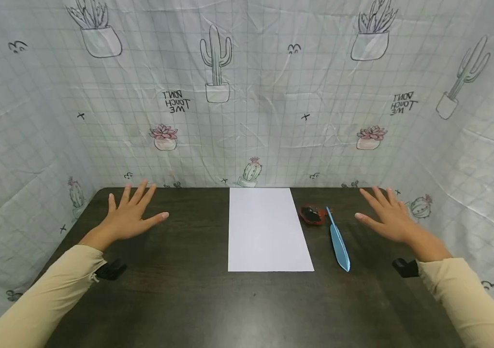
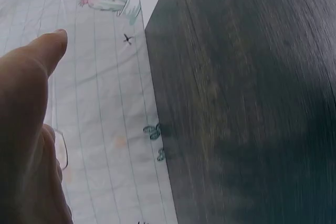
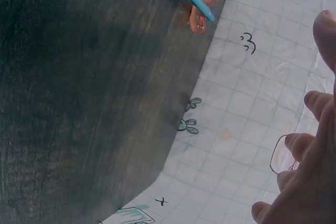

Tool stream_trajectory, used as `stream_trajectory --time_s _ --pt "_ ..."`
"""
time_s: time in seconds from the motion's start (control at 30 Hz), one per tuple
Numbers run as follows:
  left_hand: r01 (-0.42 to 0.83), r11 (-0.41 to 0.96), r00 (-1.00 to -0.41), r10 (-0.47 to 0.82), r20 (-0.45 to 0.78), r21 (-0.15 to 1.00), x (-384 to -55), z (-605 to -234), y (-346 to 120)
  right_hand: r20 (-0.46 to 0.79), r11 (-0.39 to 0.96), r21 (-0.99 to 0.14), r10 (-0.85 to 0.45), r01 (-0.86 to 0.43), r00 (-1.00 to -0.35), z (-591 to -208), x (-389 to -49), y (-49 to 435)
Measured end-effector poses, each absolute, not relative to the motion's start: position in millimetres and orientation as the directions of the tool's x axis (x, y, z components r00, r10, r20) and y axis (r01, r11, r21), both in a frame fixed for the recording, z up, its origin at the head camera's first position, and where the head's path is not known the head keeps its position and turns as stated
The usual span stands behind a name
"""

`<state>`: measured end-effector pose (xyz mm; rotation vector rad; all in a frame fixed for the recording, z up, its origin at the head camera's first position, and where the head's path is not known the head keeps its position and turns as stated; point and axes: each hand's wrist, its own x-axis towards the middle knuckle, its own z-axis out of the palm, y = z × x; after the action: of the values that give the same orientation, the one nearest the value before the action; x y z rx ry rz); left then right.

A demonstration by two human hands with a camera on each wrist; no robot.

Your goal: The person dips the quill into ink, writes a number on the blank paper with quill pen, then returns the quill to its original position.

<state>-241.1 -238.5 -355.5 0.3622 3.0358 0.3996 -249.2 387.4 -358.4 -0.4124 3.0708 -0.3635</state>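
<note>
two hands (image 1: 130,220) (image 1: 389,220) (splayed, empty) flank one sheet (image 1: 266,232), one blue item (image 1: 340,245), one red item (image 1: 313,215).

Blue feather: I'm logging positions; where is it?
In the head view, the blue feather lies on the right, between the white paper and the right hand, thin end beside the red-and-black item.

Going by a clock in the middle of the head view, a dark, shiny counter (image 1: 177,295) lies at 6 o'clock. A big wrinkly white cloth (image 1: 264,87) with thin square lines hangs at 9, 12 and 3 o'clock. Drawn on it are a tall cactus (image 1: 216,55) near 12 o'clock, a pink plant (image 1: 164,136) near 10 and some black words (image 1: 177,101) between 10 and 11.
</note>
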Motion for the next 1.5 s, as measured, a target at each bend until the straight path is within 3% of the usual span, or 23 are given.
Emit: stream_trajectory --time_s 0.63,0.97,1.5 --pt "0.352 0.889 -0.929 0.369 -0.004 0.294 -255 -383 -177 0.010 0.927 -0.283 -0.254 -0.247 -0.967 -388 -248 382" --pt "0.406 0.846 -0.893 0.448 -0.047 0.346 -259 -408 -140 -0.010 0.916 -0.319 -0.260 -0.243 -0.966 -405 -249 376" --pt "0.463 0.826 -0.844 0.522 -0.125 0.320 -262 -444 -85 -0.029 0.894 -0.383 -0.266 -0.235 -0.964 -422 -254 358"
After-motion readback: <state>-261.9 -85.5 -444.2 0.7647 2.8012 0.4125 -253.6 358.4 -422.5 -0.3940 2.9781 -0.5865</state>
